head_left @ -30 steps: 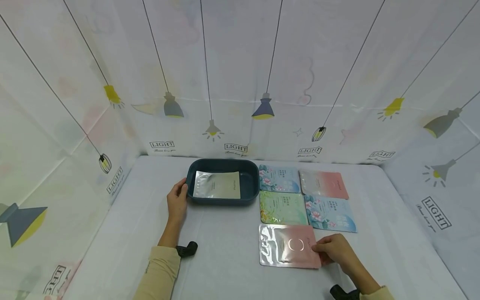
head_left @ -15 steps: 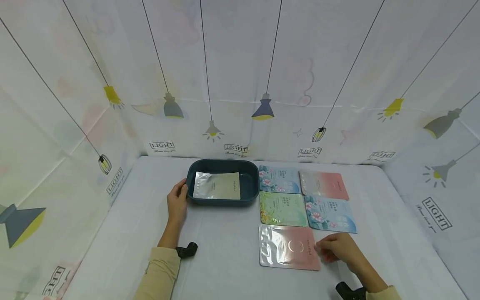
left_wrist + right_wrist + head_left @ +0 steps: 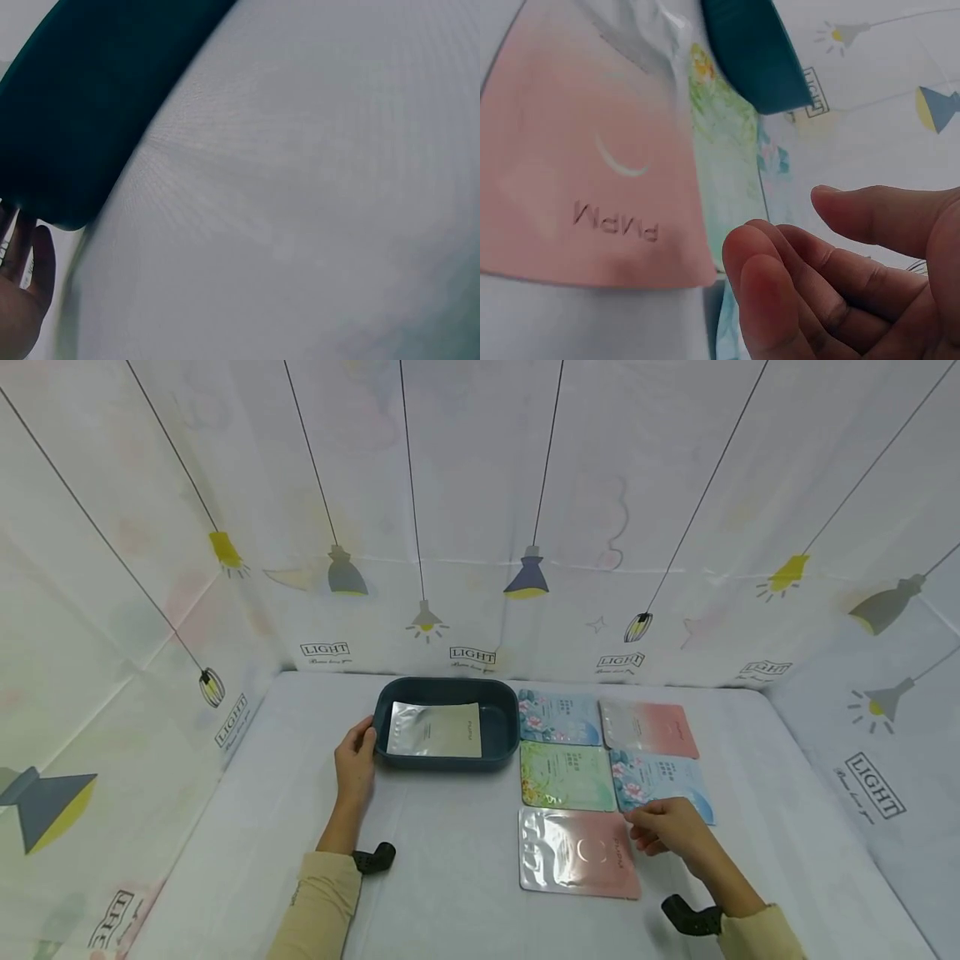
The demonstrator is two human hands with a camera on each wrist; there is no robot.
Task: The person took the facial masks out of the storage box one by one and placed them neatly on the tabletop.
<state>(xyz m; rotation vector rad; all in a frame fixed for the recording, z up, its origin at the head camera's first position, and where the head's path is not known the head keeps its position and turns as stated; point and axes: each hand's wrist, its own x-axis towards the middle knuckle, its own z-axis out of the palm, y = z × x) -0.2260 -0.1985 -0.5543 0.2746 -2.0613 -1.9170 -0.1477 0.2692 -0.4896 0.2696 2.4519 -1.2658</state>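
Note:
My left hand [image 3: 355, 768] rests its fingertips against the left end of a dark teal rectangular tray [image 3: 498, 722]. In the left wrist view its fingers stand fairly straight at the tray's end wall [image 3: 67, 135]. A silver and cream flat sachet [image 3: 435, 730] lies inside the tray. My right hand [image 3: 671, 828] hovers with nothing in it, thumb apart from loosely bent fingers, as the right wrist view shows. Just to its left lies a silver-to-pink sachet [image 3: 579, 853], and the hand overlaps the near edge of a blue floral sachet [image 3: 660, 781] in the head view.
Behind these lie a green floral sachet [image 3: 567, 777], another blue floral sachet [image 3: 559, 718] and a second pink sachet [image 3: 649, 729], all right of the tray. A white cloth [image 3: 435, 877] covers the table. Lamp-printed curtains [image 3: 480, 510] hang around it.
My right hand has released the near pink sachet's right edge and shifted up and away toward the blue floral one. The left hand and tray have stayed put.

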